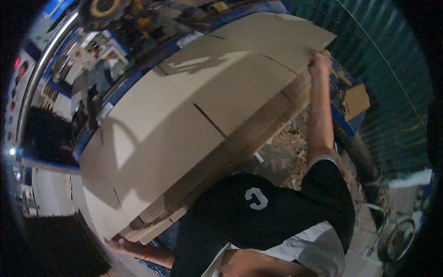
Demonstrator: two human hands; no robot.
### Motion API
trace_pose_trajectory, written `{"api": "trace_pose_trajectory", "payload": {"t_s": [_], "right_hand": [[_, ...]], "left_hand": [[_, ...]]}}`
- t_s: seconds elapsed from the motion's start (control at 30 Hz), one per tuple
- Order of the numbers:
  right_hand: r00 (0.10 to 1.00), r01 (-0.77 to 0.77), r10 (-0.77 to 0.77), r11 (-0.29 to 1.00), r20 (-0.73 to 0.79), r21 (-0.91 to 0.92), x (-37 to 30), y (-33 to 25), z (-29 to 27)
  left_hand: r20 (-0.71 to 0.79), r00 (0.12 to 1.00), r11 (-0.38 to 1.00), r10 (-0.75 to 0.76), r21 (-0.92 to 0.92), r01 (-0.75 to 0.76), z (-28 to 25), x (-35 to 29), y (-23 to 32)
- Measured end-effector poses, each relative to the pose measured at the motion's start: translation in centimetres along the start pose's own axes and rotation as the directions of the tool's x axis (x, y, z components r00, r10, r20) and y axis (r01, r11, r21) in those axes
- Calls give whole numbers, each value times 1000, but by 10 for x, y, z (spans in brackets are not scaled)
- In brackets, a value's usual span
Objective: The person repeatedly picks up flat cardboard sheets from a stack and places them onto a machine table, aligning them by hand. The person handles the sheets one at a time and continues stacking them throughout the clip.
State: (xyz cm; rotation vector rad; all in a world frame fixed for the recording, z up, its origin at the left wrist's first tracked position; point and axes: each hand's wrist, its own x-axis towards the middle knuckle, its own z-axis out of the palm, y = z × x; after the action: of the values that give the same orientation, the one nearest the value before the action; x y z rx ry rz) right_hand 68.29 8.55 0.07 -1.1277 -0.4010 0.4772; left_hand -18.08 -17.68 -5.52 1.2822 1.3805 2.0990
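A long brown cardboard sheet with short dark slots cut in its edges stretches diagonally across the view, on top of a stack of similar cardboard. My right arm reaches out to its far right end, where my right hand is closed around the edge. At the near left corner, my left hand grips the sheet with the fingers partly hidden by the board. A wide shadow falls over part of the sheet.
Machinery with a round wheel and blue frame lies beyond the sheet. Cardboard scraps litter the floor beneath. A loose cardboard piece lies near a green corrugated wall. A round fan-like object stands at the lower right.
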Motion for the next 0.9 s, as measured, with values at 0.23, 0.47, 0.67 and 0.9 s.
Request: {"api": "trace_pose_trajectory", "payload": {"t_s": [0.23,0.47,0.67,0.9], "right_hand": [[783,591,-390,709,484,-385,-153,-46,-20],[77,939,44,332,996,-87,-238,5,-5],[48,887,115,452,992,-95,-234,0,20],[-140,955,145,281,979,95,-210,26,57]], "left_hand": [[-350,847,913,-401,-72,403,64,10,15],[405,902,896,-146,441,-53,193,-42,48],[795,548,448,-262,603,-660,258,-39,51],[809,557,491,-185,568,-661,256,-4,42]]}}
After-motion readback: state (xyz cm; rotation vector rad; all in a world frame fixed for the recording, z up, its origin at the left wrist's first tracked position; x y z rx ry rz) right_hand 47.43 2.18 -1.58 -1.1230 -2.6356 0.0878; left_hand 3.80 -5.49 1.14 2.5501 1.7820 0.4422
